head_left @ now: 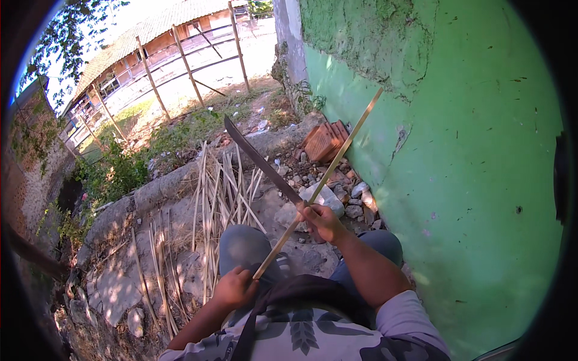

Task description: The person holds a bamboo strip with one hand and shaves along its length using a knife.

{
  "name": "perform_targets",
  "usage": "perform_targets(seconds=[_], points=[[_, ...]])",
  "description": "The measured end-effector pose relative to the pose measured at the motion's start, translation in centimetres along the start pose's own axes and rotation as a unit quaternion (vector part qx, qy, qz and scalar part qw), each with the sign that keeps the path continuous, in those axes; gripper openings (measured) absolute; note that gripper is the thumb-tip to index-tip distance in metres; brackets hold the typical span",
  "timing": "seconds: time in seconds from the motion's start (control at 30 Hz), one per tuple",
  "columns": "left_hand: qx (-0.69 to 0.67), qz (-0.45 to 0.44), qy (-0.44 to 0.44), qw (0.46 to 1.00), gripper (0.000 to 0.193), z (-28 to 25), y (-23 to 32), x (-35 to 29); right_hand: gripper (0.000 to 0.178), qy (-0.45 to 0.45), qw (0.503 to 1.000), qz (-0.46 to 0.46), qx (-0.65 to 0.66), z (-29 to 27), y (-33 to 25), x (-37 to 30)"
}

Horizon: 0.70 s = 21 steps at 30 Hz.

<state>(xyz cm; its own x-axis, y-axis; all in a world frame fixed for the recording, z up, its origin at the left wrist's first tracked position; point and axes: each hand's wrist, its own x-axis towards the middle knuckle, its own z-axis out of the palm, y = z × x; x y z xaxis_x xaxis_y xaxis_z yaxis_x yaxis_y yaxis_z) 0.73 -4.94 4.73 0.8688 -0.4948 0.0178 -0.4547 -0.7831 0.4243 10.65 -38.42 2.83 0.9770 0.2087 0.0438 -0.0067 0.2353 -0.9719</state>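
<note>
My right hand (323, 222) is closed around the handle of a machete (260, 157), whose long dark blade points up and to the left. A long, narrow bamboo strip (348, 144) crosses the blade's base at my right hand and slants up toward the green wall. Its lower end is gripped in my left hand (235, 287), beside my left knee. The fingers of my right hand lie against the strip where the two cross. The machete's handle is hidden in that hand.
Pale split strips (211, 204) lie in a heap left of my knees. Stones (355, 201) and red roof tiles (325, 143) are piled by the green wall (469, 180). A low stone ledge (162, 189) runs ahead, with wooden posts (188, 65) beyond.
</note>
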Motion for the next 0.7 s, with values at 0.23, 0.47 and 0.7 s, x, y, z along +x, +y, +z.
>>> perform_targets(seconds=[0.23, 0.47, 0.7], points=[[-0.082, -0.074, 0.044, 0.993, 0.028, -2.2, 0.5, 1.6, 0.042, 0.042, 0.982, -0.111, -0.148, -1.6, 0.3, 0.7], [-0.192, -0.130, 0.069, 0.970, 0.039, -1.6, -3.0, 3.9, 0.030, 0.110, 0.834, -0.270, -0.469, -1.1, -5.2, 0.7], [-0.201, -0.100, 0.156, 0.962, 0.035, 2.1, -5.1, 5.2, 0.029, 0.065, 0.770, -0.112, -0.624, -1.1, -6.2, 1.9]])
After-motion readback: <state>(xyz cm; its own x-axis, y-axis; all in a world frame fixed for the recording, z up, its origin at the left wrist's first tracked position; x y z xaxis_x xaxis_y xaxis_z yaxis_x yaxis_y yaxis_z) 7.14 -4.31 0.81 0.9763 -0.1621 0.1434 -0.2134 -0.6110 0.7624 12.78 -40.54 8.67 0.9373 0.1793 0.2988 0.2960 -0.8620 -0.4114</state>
